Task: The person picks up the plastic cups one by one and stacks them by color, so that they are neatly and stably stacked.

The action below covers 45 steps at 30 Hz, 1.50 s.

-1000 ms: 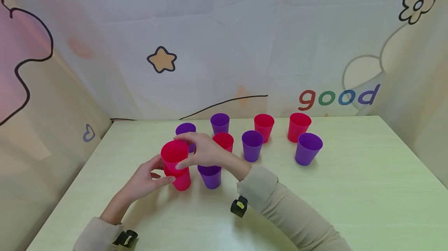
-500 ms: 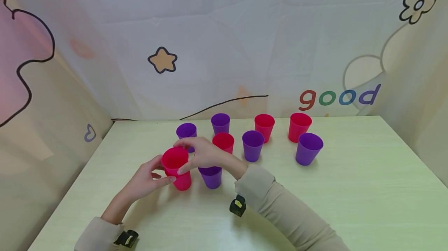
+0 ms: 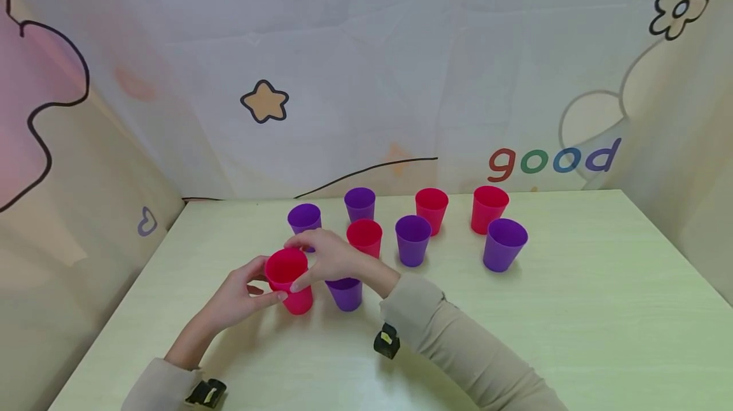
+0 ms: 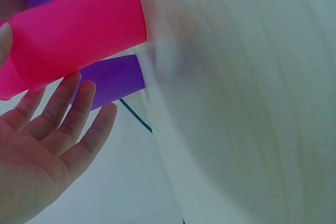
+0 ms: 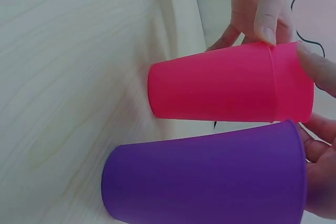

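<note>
Two red plastic cups are nested upright at the left front of the table. The lower red cup [image 3: 299, 304] stands on the tabletop; the upper red cup [image 3: 286, 264] sits inside it, with only a band by its rim [image 5: 294, 82] showing in the right wrist view. My left hand [image 3: 237, 296] holds the lower cup near its top, thumb in front and fingers on the far side. From the right, my right hand [image 3: 332, 257] pinches the upper cup at the rim. Close by, a purple cup [image 3: 347, 298] stands partly hidden under that hand.
Behind stand more upright cups: purple ones [image 3: 359, 202] [image 3: 413, 242] [image 3: 504, 245] and red ones [image 3: 364, 236] [image 3: 432, 210] [image 3: 489, 207]. Another purple cup [image 3: 303, 217] is partly hidden by my right hand. A printed cloth [image 3: 366, 80] hangs behind the pale table [image 3: 572, 322].
My right hand has lowered the upper red cup deeper into the lower one. My left hand has stayed at the lower cup, and the other cups stand where they stood.
</note>
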Motion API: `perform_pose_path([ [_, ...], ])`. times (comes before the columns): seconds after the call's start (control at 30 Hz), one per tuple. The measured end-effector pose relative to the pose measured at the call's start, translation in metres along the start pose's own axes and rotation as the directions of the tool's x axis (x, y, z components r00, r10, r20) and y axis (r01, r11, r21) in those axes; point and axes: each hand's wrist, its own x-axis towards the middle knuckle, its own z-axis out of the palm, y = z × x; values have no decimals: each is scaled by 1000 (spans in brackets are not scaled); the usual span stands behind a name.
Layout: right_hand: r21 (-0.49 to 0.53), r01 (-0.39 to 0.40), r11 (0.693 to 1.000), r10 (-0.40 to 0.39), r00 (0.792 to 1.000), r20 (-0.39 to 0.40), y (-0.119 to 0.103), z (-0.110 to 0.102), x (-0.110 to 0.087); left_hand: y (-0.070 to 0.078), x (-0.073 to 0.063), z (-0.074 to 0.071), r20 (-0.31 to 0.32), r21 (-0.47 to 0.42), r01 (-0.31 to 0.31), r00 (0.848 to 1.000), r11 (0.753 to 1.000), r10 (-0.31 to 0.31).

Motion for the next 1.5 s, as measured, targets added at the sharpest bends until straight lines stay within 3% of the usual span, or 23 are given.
perform_pose_path([
  [0.43, -64, -15, 998, 14, 1000, -5, 1, 4, 1, 2, -1, -1, 7, -7, 15, 1000, 1000, -15],
  [0.63, -93, -15, 996, 15, 1000, -3, 1, 5, -1, 3, 1, -2, 9, 31, -1, 1000, 1000, 1],
  [0.87, -46, -15, 999, 15, 1000, 7, 3, -1, -6, 2, 2, -2, 9, 37, -13, 1000, 999, 12],
  [1.2, 67, 33, 997, -26, 995, -98, 4, -8, -22, -4, 2, -1, -15, 50, -6, 1000, 999, 6],
  [1.5, 96, 59, 994, -40, 982, -185, 8, -17, -43, 0, 0, 0, -18, 43, -1, 1000, 999, 2],
])
